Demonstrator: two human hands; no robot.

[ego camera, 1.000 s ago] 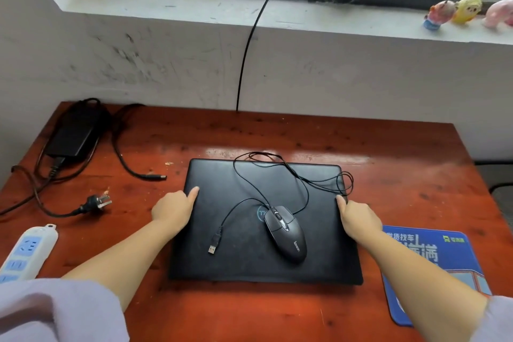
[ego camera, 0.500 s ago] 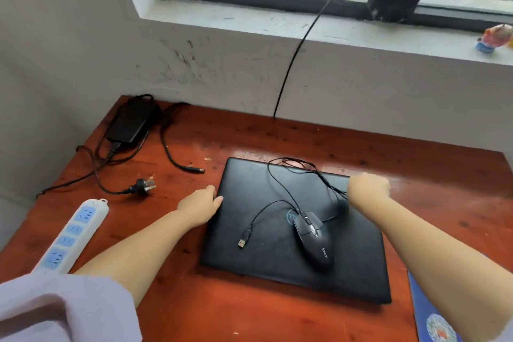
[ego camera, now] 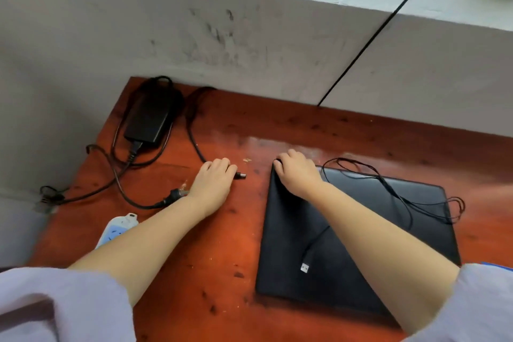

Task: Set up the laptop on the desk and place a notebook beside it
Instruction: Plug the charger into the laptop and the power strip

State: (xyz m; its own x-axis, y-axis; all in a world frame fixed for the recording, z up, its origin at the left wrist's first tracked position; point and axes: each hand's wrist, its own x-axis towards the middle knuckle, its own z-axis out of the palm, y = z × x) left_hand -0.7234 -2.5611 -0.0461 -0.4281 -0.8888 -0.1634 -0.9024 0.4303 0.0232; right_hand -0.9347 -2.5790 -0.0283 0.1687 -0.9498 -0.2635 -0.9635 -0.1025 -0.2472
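A closed black laptop point(ego camera: 299, 247) lies flat on the red-brown wooden desk point(ego camera: 222, 244), right of centre. My right hand point(ego camera: 298, 172) rests on the laptop's far left corner with its fingers curled over the edge. My left hand point(ego camera: 213, 179) lies on the desk to the left of the laptop, closed on the charger cable just behind its barrel plug point(ego camera: 240, 175). A thin black mouse cable point(ego camera: 399, 197) with a USB end point(ego camera: 304, 267) trails across the lid. My right forearm hides the mouse. No notebook is in view.
A black power adapter point(ego camera: 148, 119) with looped cables sits at the desk's far left corner. Its mains plug point(ego camera: 175, 194) lies near my left wrist. A white and blue power strip point(ego camera: 118, 229) pokes out under my left forearm. A wall and window sill rise behind the desk.
The view has swung left. My left hand left the laptop's side and moved left onto the charger cable's plug end. My right hand crossed from the laptop's right edge to its far left corner.
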